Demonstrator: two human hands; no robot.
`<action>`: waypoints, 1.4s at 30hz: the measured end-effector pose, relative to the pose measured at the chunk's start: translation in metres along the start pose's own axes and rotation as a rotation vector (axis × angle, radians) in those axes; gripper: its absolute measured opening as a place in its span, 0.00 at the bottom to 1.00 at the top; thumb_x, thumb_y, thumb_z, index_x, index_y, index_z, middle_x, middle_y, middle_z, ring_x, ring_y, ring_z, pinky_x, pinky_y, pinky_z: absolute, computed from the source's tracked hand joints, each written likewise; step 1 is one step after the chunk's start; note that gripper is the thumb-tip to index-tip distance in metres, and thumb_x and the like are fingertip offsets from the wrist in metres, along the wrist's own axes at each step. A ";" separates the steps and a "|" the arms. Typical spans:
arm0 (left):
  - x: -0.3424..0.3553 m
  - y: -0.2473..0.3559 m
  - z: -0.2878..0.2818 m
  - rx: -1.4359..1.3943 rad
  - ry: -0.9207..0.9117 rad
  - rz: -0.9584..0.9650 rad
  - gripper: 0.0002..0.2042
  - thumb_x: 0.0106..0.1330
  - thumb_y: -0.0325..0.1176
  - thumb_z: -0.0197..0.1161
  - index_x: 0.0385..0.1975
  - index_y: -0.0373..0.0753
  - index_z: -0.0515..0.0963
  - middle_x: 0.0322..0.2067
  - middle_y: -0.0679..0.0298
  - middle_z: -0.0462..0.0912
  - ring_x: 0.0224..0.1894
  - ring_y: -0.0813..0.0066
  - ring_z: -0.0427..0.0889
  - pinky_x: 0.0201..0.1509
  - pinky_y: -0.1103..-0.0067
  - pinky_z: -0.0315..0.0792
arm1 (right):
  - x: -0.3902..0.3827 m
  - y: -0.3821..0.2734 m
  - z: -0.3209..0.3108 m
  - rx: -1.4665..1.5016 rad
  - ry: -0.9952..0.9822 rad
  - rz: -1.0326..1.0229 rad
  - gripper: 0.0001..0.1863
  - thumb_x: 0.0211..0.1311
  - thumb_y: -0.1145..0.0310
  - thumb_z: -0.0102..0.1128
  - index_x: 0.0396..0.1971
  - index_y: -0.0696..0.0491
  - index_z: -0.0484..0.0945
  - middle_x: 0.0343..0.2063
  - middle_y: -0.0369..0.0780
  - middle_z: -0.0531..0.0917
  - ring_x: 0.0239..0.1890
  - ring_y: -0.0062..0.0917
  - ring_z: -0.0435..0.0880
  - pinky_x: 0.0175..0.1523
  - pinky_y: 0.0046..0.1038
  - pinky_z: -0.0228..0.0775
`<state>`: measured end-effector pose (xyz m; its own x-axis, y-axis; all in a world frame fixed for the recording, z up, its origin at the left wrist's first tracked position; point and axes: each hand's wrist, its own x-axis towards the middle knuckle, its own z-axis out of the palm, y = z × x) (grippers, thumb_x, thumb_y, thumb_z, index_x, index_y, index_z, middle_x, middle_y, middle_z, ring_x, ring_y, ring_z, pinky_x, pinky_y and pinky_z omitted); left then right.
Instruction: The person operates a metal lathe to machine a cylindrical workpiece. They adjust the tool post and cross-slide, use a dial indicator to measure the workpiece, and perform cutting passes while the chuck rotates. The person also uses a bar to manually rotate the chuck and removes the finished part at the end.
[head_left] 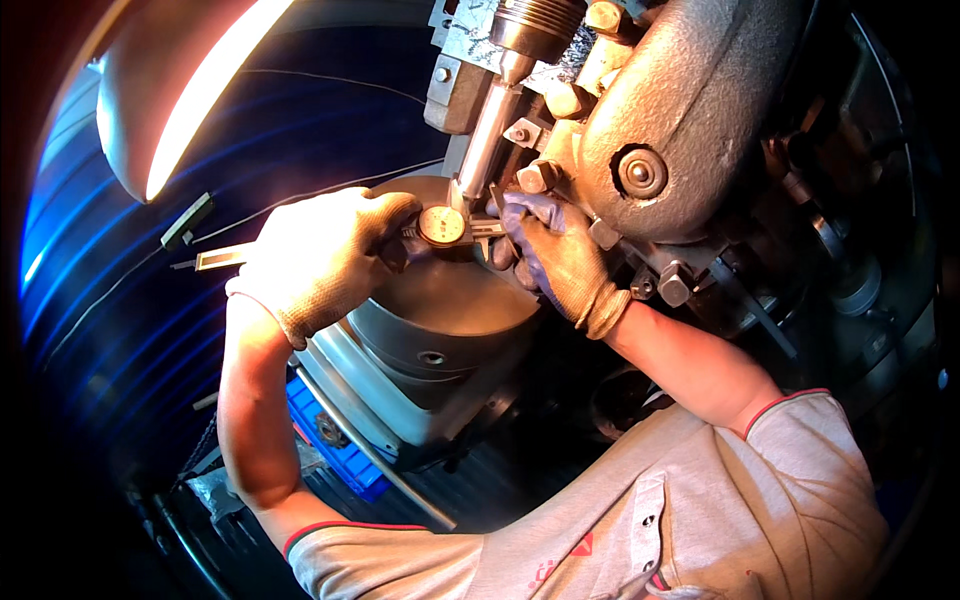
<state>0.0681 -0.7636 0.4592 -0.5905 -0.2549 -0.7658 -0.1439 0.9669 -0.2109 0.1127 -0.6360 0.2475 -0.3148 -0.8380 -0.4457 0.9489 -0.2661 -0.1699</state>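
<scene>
A dial caliper (442,226) lies across the lower end of a shiny round metal bar (490,135), its jaws at the bar. My gloved left hand (325,255) is closed round the caliper's beam, and the beam's tail sticks out past the wrist. Its round dial faces up beside my left thumb. My gloved right hand (560,250) has its fingers curled at the caliper's other end, near the jaws. The bar's far end meets a pointed centre in a dark ribbed holder (537,25).
A bright lamp (185,110) hangs at upper left. To the right bulges a heavy cast machine housing (690,110), with square-headed bolts (540,177) close to my right hand. Below the caliper stands a round metal machine part (440,315). A blue crate (335,450) sits lower down.
</scene>
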 end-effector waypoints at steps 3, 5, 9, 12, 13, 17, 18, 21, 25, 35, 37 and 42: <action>0.001 -0.003 0.000 -0.004 0.032 0.020 0.18 0.50 0.29 0.65 0.45 0.45 0.79 0.31 0.56 0.81 0.36 0.56 0.81 0.41 0.68 0.75 | 0.002 -0.003 0.001 -0.076 -0.005 0.047 0.12 0.69 0.60 0.53 0.43 0.52 0.75 0.17 0.33 0.77 0.10 0.07 0.61 0.14 0.12 0.48; 0.002 -0.001 -0.003 0.016 0.027 0.017 0.19 0.50 0.28 0.64 0.45 0.45 0.80 0.30 0.56 0.81 0.35 0.56 0.81 0.40 0.69 0.75 | 0.010 0.006 -0.007 0.125 -0.078 0.107 0.11 0.70 0.60 0.51 0.41 0.51 0.76 0.17 0.32 0.77 0.10 0.07 0.60 0.14 0.12 0.46; 0.006 -0.003 -0.002 0.022 0.045 0.032 0.20 0.49 0.27 0.63 0.45 0.45 0.80 0.29 0.56 0.80 0.34 0.57 0.81 0.39 0.69 0.75 | 0.010 0.006 -0.007 0.053 -0.089 0.060 0.10 0.70 0.60 0.50 0.39 0.50 0.75 0.17 0.34 0.77 0.09 0.08 0.60 0.13 0.12 0.46; 0.011 -0.002 -0.001 0.026 0.023 0.022 0.19 0.49 0.27 0.63 0.44 0.45 0.80 0.29 0.57 0.80 0.33 0.57 0.81 0.38 0.69 0.75 | 0.009 0.006 -0.002 -0.131 0.008 -0.042 0.10 0.70 0.60 0.49 0.38 0.50 0.74 0.17 0.35 0.77 0.09 0.09 0.61 0.13 0.13 0.47; 0.012 -0.003 0.000 0.019 0.028 0.023 0.19 0.49 0.27 0.63 0.44 0.45 0.80 0.29 0.57 0.80 0.33 0.58 0.81 0.38 0.69 0.75 | 0.009 0.003 0.001 -0.137 0.026 -0.051 0.10 0.70 0.60 0.49 0.38 0.50 0.74 0.17 0.36 0.77 0.09 0.10 0.61 0.13 0.13 0.47; 0.007 0.001 -0.002 0.005 0.025 0.005 0.19 0.49 0.27 0.63 0.45 0.45 0.81 0.29 0.57 0.80 0.32 0.58 0.81 0.38 0.70 0.75 | 0.000 -0.003 0.007 -0.111 -0.004 -0.049 0.10 0.70 0.60 0.49 0.39 0.50 0.74 0.17 0.37 0.77 0.09 0.11 0.62 0.13 0.14 0.49; 0.005 0.002 -0.002 0.002 0.020 -0.006 0.19 0.49 0.27 0.64 0.45 0.45 0.81 0.29 0.57 0.80 0.32 0.58 0.81 0.38 0.70 0.75 | -0.001 -0.001 0.008 -0.146 -0.008 -0.066 0.09 0.70 0.61 0.49 0.39 0.50 0.74 0.17 0.37 0.77 0.09 0.11 0.62 0.13 0.14 0.49; 0.005 0.003 -0.004 0.049 -0.041 -0.051 0.20 0.50 0.33 0.69 0.46 0.45 0.80 0.31 0.60 0.82 0.36 0.62 0.82 0.41 0.73 0.75 | -0.001 0.002 0.009 -0.166 -0.017 -0.096 0.09 0.70 0.61 0.49 0.39 0.50 0.74 0.17 0.37 0.77 0.09 0.11 0.62 0.13 0.15 0.49; 0.024 -0.001 -0.005 0.044 -0.011 0.017 0.20 0.50 0.33 0.69 0.46 0.46 0.80 0.31 0.60 0.82 0.36 0.62 0.83 0.42 0.73 0.75 | 0.010 -0.002 0.002 -0.131 0.026 -0.119 0.10 0.70 0.60 0.50 0.38 0.50 0.74 0.17 0.37 0.77 0.08 0.12 0.63 0.13 0.16 0.50; 0.003 0.006 -0.005 0.025 -0.023 -0.038 0.20 0.49 0.28 0.63 0.46 0.44 0.81 0.31 0.56 0.81 0.34 0.58 0.82 0.40 0.70 0.76 | -0.003 -0.002 0.013 0.050 -0.036 0.058 0.15 0.70 0.53 0.48 0.38 0.49 0.73 0.18 0.37 0.76 0.08 0.12 0.65 0.13 0.15 0.51; 0.028 0.001 -0.006 0.045 -0.012 0.033 0.20 0.49 0.28 0.64 0.46 0.44 0.81 0.31 0.56 0.81 0.34 0.58 0.82 0.40 0.70 0.76 | 0.009 -0.008 0.004 0.010 -0.011 0.004 0.16 0.70 0.52 0.46 0.39 0.49 0.73 0.19 0.37 0.77 0.09 0.12 0.64 0.13 0.15 0.51; 0.012 0.009 -0.008 0.068 -0.054 -0.030 0.21 0.49 0.28 0.65 0.47 0.45 0.80 0.31 0.55 0.82 0.34 0.58 0.82 0.40 0.70 0.76 | 0.014 0.026 -0.010 -0.214 -0.162 -0.285 0.17 0.70 0.51 0.45 0.40 0.49 0.72 0.20 0.35 0.76 0.09 0.12 0.62 0.14 0.14 0.50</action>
<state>0.0535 -0.7580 0.4531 -0.5430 -0.2864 -0.7894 -0.1062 0.9559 -0.2737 0.1326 -0.6503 0.2281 -0.5413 -0.8135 -0.2126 0.7919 -0.4082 -0.4542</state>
